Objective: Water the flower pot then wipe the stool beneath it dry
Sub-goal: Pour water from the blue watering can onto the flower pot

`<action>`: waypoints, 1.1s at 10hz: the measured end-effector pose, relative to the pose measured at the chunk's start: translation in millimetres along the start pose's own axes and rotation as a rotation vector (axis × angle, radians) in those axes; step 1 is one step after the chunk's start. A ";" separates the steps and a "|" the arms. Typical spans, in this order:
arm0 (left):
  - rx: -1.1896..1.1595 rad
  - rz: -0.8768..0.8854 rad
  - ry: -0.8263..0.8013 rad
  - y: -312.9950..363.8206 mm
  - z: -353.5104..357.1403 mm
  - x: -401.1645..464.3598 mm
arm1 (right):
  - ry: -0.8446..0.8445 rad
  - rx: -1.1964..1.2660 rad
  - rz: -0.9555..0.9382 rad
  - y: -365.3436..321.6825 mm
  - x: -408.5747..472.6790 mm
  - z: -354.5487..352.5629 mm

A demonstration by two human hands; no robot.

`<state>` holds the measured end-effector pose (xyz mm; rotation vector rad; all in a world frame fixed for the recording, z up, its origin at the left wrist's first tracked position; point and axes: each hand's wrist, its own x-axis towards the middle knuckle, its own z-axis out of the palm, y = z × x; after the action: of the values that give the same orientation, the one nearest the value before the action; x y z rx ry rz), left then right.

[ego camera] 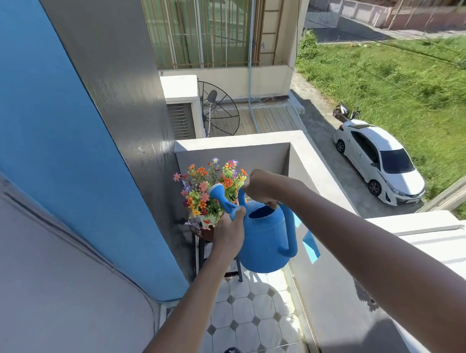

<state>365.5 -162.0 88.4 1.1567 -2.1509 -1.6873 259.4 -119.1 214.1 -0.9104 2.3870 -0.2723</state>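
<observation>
I see both hands gripping the can: left hand closed on the spout, right hand on the top handle. At 12 o'clock, flowers hide the pot; the stool is mostly blocked.

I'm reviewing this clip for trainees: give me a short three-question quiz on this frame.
1. True or false: the can rests on the floor.
2. Which hand grips the spout? A) left B) right
3. Fill in: the rose points at the ______.

Key:
1. False: both hands hold it in the air, the right hand on the top handle.
2. A, the left hand at the spout's base.
3. flowers, in the pot on the stool.
</observation>
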 end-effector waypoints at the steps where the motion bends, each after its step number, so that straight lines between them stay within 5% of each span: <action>1: 0.015 0.008 -0.040 5.9 4.4 7.0 | 0.012 0.018 0.040 2.7 1.4 -6.9; 6: 0.085 0.075 -0.112 26.4 23.1 39.4 | 0.107 0.132 0.150 33.7 13.4 -23.6; 11: 0.121 0.262 -0.210 23.5 34.6 82.0 | 0.279 0.856 0.203 92.1 36.9 22.6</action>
<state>279.0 -188.8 71.5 0.7083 -2.4341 -1.6431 199.3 -74.4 145.2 -0.2323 2.2154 -1.2774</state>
